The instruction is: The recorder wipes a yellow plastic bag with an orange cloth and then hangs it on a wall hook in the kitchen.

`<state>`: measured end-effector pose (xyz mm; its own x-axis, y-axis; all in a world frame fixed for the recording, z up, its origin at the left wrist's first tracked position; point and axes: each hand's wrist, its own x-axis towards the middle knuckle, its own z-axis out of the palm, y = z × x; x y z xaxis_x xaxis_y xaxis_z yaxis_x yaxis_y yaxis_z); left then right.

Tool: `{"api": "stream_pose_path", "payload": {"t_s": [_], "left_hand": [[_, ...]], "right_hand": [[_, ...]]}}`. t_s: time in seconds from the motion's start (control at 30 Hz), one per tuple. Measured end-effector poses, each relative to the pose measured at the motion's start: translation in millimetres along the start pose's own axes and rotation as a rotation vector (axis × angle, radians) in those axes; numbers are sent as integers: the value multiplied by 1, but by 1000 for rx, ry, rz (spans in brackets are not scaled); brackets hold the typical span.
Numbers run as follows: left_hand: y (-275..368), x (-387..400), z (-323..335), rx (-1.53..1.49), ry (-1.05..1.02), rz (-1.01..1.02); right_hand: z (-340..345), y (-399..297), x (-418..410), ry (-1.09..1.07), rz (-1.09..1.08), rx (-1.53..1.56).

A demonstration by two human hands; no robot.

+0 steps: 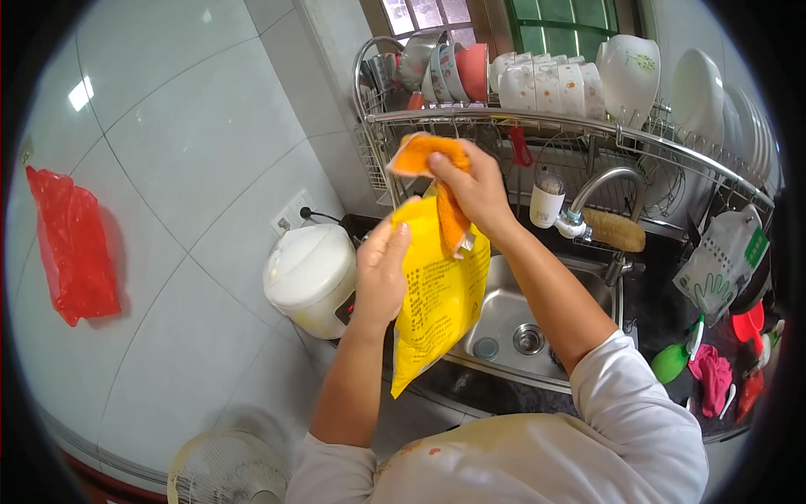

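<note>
A yellow plastic bag point(434, 302) covered with printed writing hangs upright in front of me, above the near edge of the sink. My left hand point(385, 264) grips its upper left side, thumb on the printed face. Bunched in my right hand point(475, 189) is an orange cloth point(428, 154), pinched under the thumb. One end of the cloth sticks out to the left, and the other hangs down across the upper part of the bag, showing a small tag. The bag's top edge is partly hidden behind the cloth and the right hand.
A stainless steel sink point(504, 309) with a curved faucet point(607, 183) lies below. Above it stands a metal dish rack point(554, 120) with bowls and plates. A white rice cooker point(312, 271) is at the left, a fan point(227, 469) low down. A red plastic bag point(72, 252) hangs on the wall.
</note>
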<state>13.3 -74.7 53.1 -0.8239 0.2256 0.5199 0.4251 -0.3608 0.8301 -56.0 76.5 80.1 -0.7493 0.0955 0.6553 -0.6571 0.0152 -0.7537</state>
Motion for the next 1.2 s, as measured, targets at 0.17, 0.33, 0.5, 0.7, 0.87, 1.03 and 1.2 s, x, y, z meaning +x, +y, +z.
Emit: {"api": "stream_pose_path", "payload": {"t_s": [0.17,0.33,0.5,0.7,0.87,1.03,1.2], "left_hand": [[-14,12,-10,-64,64,102],[5,18,2,-330,-39,-66],[-6,49,-7,-471,70,-60],[-1,54,-18,-649,41,-66],[14,59,-39,-635,41,-108],[33,58,-53,-688,-82,-129],[41,57,-53,-683,-153,-112]], "right_hand": [[16,-11,-28,-37,-737,-481],[-7,13,-5,244,-354,39],[36,-5,-66,-48,-591,-563],[3,52,-128,-442,-538,-409],[-51,104,-172,-337,-127,-206],[-68,92,-102,2,247,634],[-44,85,-68,-33,322,684]]}}
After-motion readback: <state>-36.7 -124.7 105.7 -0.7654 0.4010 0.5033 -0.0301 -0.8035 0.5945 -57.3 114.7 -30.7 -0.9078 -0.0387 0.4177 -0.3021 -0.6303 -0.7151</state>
